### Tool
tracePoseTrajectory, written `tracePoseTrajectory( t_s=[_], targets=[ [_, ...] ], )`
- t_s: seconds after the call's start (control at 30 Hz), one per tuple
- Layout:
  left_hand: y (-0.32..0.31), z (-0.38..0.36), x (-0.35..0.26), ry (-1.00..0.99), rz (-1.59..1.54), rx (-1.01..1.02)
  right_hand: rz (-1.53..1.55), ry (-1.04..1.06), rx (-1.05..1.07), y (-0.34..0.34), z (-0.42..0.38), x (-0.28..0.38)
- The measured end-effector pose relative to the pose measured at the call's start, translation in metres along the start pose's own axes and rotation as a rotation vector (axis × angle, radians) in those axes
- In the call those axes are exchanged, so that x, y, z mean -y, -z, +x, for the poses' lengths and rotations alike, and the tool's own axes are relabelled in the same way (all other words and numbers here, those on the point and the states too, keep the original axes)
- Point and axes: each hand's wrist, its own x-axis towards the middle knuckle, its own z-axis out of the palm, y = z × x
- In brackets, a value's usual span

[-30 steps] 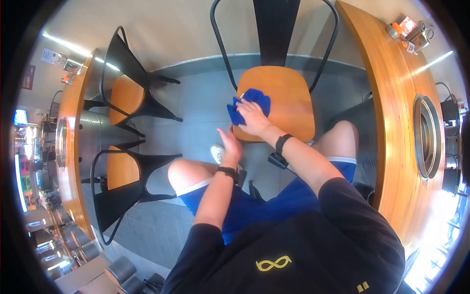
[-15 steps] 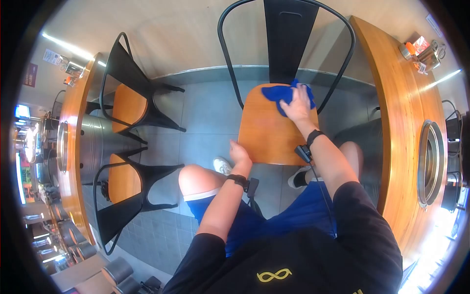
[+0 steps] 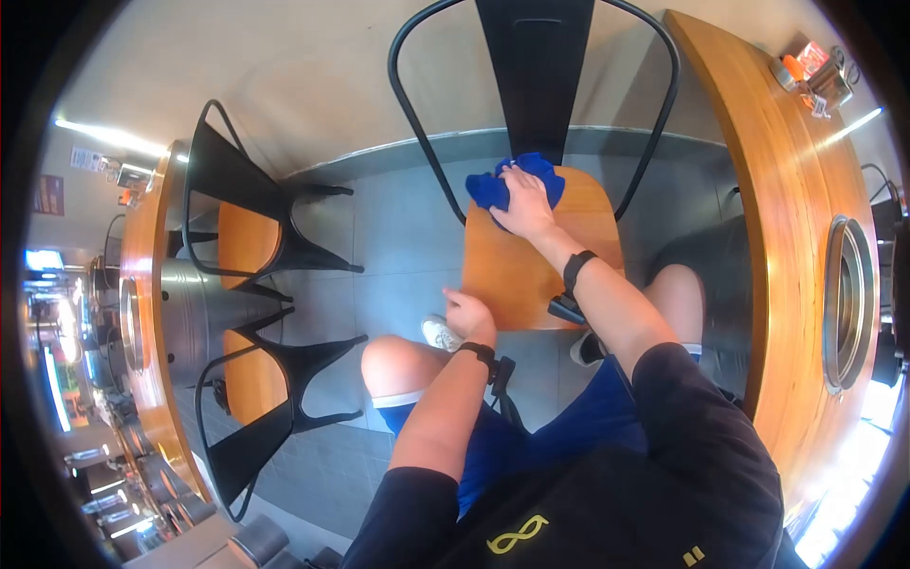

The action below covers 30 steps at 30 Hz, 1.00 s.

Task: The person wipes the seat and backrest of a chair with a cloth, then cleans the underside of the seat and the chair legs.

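Note:
My right hand [image 3: 524,202] presses a crumpled blue cloth [image 3: 488,191] onto the wooden seat, near its back left corner. The cloth lies bunched under my palm and fingers, just in front of the black backrest. The chair [image 3: 545,275] has an orange-brown seat and a black tubular metal frame, and it faces me. At the seat's front left edge, my left hand [image 3: 471,318] is closed on the chair, one finger sticking out and the others mostly hidden. Each wrist wears a black strap with a small device.
To the right runs a wooden table [image 3: 735,123] with a round metal inset [image 3: 839,303] and a condiment holder [image 3: 828,83]. Two black metal chairs with wooden seats [image 3: 248,248] stand at the left beside another table [image 3: 144,242]. A wall [image 3: 322,85] rises behind the chair.
My right hand has slid the blue cloth leftward across the back of the seat. My left hand stays by the seat's front left edge. The camera view has shifted slightly.

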Motion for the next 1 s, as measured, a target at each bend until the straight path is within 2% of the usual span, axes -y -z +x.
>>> tracePoseTrajectory(
  t_s=[0.03, 0.13, 0.27, 0.4, 0.5, 0.6, 0.63, 0.67, 0.7, 0.73, 0.8, 0.83, 0.9, 0.93, 1.0],
  targets=[
    [0.000, -0.002, -0.001, -0.004, 0.006, 0.006, 0.003, -0.012, 0.048, 0.004, 0.003, -0.005],
    [0.001, -0.007, -0.004, 0.033, -0.022, 0.002, -0.095, -0.029, 0.001, 0.027, 0.008, -0.025],
    [0.008, -0.009, -0.008, 0.043, 0.018, 0.003, -0.254, -0.499, -0.227, 0.050, 0.007, -0.053],
    [0.011, -0.015, -0.015, 0.007, 0.038, -0.001, -0.310, -0.481, -0.228, 0.028, 0.013, -0.052],
    [0.011, -0.019, -0.019, -0.017, 0.068, -0.012, -0.373, -0.341, -0.164, 0.016, 0.021, -0.025],
    [0.014, -0.017, -0.019, -0.013, 0.123, 0.016, -0.239, -0.109, -0.050, 0.012, 0.023, -0.011],
    [0.015, -0.017, -0.016, -0.011, 0.134, 0.018, -0.237, -0.119, -0.044, 0.016, 0.019, -0.007],
    [0.014, -0.017, -0.015, -0.024, 0.116, 0.011, -0.122, 0.002, 0.009, 0.023, 0.014, -0.004],
    [0.012, -0.017, -0.016, -0.042, 0.091, 0.007, -0.009, 0.127, 0.053, 0.027, 0.010, -0.007],
    [0.008, -0.016, -0.015, -0.051, 0.094, 0.015, 0.007, 0.136, 0.157, 0.031, 0.003, -0.014],
    [0.005, -0.011, -0.010, 0.047, 0.036, 0.000, 0.075, 0.260, 0.167, 0.033, -0.012, -0.033],
    [0.004, -0.011, -0.009, 0.041, 0.035, 0.002, 0.073, 0.259, 0.162, 0.041, -0.018, -0.034],
    [0.005, -0.011, -0.010, 0.049, 0.040, 0.003, -0.156, 0.142, -0.066, 0.056, -0.027, -0.033],
    [0.006, -0.012, -0.011, 0.053, 0.038, -0.001, -0.154, 0.147, -0.063, 0.061, -0.025, -0.032],
    [0.008, -0.014, -0.014, 0.042, 0.050, 0.012, -0.277, -0.304, -0.101, 0.063, -0.016, -0.031]
  ],
)
